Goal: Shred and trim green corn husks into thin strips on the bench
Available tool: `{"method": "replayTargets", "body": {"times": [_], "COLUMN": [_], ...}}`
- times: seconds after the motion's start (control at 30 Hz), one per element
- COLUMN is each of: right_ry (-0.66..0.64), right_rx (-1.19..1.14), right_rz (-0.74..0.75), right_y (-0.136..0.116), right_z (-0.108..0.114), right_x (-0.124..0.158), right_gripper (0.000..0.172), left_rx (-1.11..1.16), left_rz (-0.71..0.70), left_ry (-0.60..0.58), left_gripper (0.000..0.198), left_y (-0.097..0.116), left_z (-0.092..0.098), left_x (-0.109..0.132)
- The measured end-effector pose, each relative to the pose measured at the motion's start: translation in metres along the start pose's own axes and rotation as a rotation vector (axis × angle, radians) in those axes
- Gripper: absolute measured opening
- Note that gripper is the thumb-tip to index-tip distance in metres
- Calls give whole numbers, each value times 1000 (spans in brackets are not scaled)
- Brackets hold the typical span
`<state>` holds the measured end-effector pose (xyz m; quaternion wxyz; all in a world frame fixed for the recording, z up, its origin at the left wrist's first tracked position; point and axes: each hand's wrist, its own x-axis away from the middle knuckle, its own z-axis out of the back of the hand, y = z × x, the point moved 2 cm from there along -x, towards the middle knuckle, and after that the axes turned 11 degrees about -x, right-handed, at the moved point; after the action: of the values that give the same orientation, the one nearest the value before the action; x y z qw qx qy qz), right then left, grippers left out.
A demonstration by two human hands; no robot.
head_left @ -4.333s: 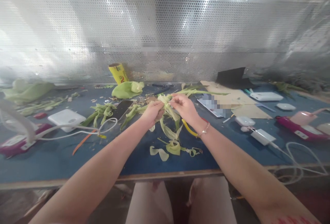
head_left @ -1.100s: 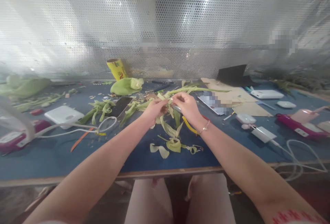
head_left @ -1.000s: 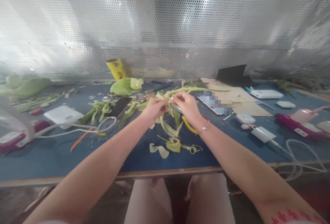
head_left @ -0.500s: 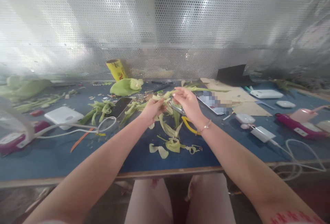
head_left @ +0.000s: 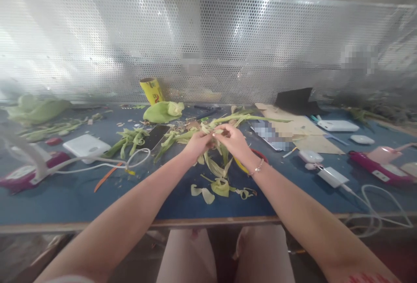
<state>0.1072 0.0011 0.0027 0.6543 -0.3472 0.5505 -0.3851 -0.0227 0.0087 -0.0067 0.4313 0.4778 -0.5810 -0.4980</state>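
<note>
My left hand is closed, its thumb and fingers pinched on a pale green leafy stalk over the middle of the table. Close against it, my right hand pinches at the same stalk, and the fingertips of both hands nearly meet. What exactly lies between the fingertips is partly hidden. Below the hands hang or lie wilted pale leaves. Curled leaf scraps rest nearer the table edge. A yellow and red curved band shows partly behind my right wrist.
On the blue table, a bulky green leafy piece lies before a yellow tube. Leafy stems, a dark phone and a white box are left. Brown cardboard and a white charger are right. A perforated metal screen stands behind.
My right hand has come down and inward, closing the gap to my left hand. My left hand has shifted slightly right and lower. The view has tilted up a little.
</note>
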Motion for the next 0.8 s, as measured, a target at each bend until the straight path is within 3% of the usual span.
{"method": "replayTargets", "body": {"times": [0.23, 0.4, 0.53, 0.67, 0.8], "right_ry": [52, 60, 50, 29, -105], "right_rx": [-68, -115, -247, -250, -38], "right_rz": [-9, -60, -83, -107, -176], "right_y": [-9, -12, -24, -39, -37], "right_z": [2, 1, 6, 26, 48], "right_x": [2, 3, -3, -16, -27], "right_gripper": [13, 14, 20, 18, 14], "left_rx": [-82, -518, -797, -668, -387], "left_rz": [-85, -293, -428, -351, -236], "left_ry": [-70, 79, 199, 219, 282], "left_gripper": [24, 26, 24, 25, 25], "left_y": [4, 6, 31, 57, 48], "left_z": [-2, 3, 0, 16, 52], "left_x": [7, 13, 21, 17, 2]}}
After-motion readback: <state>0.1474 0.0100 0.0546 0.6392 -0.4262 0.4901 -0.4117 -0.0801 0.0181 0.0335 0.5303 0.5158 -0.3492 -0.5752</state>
